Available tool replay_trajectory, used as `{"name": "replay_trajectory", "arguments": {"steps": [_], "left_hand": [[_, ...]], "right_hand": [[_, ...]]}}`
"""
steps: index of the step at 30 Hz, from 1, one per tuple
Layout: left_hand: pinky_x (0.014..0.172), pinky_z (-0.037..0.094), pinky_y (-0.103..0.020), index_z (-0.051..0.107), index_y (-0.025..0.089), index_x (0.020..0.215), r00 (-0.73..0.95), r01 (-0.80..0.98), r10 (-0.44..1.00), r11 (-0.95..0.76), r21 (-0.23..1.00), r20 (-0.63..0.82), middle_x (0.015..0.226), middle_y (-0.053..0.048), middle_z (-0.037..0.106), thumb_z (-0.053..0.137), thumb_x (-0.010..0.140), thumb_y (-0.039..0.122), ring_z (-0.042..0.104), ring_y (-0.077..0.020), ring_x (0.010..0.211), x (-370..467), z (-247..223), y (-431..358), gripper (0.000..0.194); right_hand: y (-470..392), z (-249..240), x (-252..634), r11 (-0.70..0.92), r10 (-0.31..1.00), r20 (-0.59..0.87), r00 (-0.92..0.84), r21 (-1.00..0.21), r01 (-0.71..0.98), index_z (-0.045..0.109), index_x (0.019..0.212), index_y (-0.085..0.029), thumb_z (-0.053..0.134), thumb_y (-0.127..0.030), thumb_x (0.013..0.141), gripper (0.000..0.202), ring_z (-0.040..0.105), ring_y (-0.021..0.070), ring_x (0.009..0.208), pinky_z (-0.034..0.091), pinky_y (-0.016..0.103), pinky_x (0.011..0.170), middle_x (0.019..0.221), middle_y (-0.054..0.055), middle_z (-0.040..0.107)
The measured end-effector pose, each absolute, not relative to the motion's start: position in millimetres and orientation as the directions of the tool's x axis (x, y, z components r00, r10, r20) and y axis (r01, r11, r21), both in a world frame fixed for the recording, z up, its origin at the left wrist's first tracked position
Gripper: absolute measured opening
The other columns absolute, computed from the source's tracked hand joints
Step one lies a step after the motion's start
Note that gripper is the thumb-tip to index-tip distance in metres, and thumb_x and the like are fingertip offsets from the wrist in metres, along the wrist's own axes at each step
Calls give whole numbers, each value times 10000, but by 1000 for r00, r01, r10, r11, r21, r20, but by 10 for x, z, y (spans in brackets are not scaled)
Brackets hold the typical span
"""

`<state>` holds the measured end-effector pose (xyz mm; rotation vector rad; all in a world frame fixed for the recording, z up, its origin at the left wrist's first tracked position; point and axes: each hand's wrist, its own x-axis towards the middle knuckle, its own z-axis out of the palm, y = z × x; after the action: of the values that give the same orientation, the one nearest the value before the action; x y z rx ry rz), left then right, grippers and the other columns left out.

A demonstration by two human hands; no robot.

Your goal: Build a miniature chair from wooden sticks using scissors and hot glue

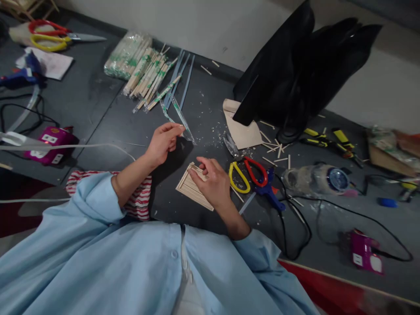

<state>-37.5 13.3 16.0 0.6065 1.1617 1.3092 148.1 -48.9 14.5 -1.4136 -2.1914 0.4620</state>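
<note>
My left hand [163,143] is raised over the table, thumb and forefinger pinched together. A tiny pale bit shows at its fingertips, too small to name. A panel of thin wooden sticks [193,192] laid side by side lies on the table near its front edge, with sticks along its upper and left borders. Over the panel's right side rests my right hand [213,183], its thumb and fingers apart, hiding part of it. Just right of that hand are scissors with one yellow and one red handle [256,171], beside a blue glue gun [271,192].
Wrapped chopsticks [152,78] and blue-grey strips [187,83] lie at the back. Cut stick pieces [278,151] are scattered near a black bag [295,65]. A plastic bottle [315,179], cables and a purple power block [365,251] are right. Other scissors [55,37] lie far left.
</note>
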Motion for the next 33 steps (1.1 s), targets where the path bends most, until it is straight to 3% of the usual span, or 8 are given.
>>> {"name": "replay_trajectory", "arguments": {"steps": [7, 11, 16, 23, 33], "left_hand": [[349, 187, -193, 602, 165, 763, -118, -428, 911, 313, 848, -396, 612, 79, 518, 700, 730, 228, 271, -2, 371, -365, 143, 146, 121], [346, 187, -194, 613, 161, 761, -66, -409, 909, 352, 842, -412, 542, 90, 470, 712, 717, 231, 278, -11, 356, -359, 148, 131, 129], [352, 181, -184, 613, 161, 752, -15, -342, 915, 375, 862, -404, 565, 83, 492, 714, 709, 216, 293, -2, 361, -338, 165, 108, 123], [372, 173, -185, 597, 168, 744, -18, -335, 903, 399, 854, -429, 489, 99, 404, 694, 728, 224, 275, -15, 362, -355, 181, 116, 113], [370, 178, -193, 607, 160, 757, -10, -333, 901, 406, 851, -434, 532, 91, 451, 707, 721, 233, 289, -10, 369, -347, 179, 114, 129]], "right_hand": [[-458, 71, 1567, 455, 890, 149, -431, -336, 825, 665, 1099, -164, 635, -300, 875, 263, 588, 264, 963, 463, 393, 876, 1017, 109, 688], [-455, 72, 1617, 452, 888, 82, -452, -335, 827, 676, 978, -203, 599, -247, 899, 119, 574, 246, 911, 426, 381, 814, 960, 75, 694], [-452, 97, 1666, 488, 862, 30, -505, -313, 815, 664, 921, -212, 582, -232, 913, 85, 560, 240, 894, 382, 375, 777, 948, 64, 693], [-500, 137, 1651, 514, 846, 73, -528, -376, 771, 646, 1144, -190, 604, -254, 880, 275, 589, 254, 960, 415, 388, 816, 1039, 78, 712], [-536, 59, 1559, 533, 837, 194, -511, -496, 685, 667, 1038, -208, 593, -348, 949, 181, 647, 191, 839, 483, 332, 791, 900, 44, 738]]}}
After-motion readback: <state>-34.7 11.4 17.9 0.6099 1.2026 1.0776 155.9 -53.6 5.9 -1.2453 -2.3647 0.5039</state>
